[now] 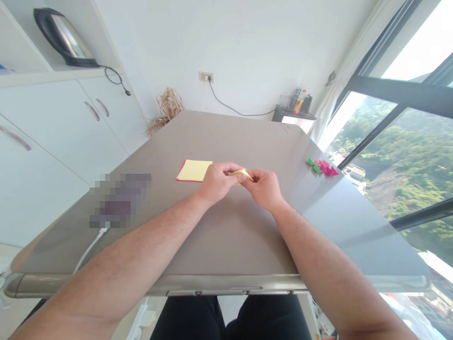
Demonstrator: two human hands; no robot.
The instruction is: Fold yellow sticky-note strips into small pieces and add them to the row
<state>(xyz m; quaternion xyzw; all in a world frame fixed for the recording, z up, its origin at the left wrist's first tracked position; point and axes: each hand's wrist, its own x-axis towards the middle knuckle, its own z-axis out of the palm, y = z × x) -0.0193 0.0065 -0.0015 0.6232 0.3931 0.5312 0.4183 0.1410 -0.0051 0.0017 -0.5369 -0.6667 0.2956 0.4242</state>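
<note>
Between my two hands, just above the middle of the table, is a folded yellow paper point(244, 173). My left hand point(220, 180) pinches its left end, and my right hand point(264, 186) pinches the right end. The fingers cover most of the paper, so its folded shape is only partly visible. Left of my left hand lies a stack of square yellow paper point(194, 170) with a red edge showing along its left and bottom sides. Off to the right, small folded paper pieces point(323, 167) in pink and green stand grouped near the table's edge.
On the left of the grey table point(244, 137) lies a blurred-out object point(118, 200) with a white cable point(88, 250) running over the front edge. Dried stalks point(169, 106) stand beyond the far left corner. Windows point(399, 127) line the right side.
</note>
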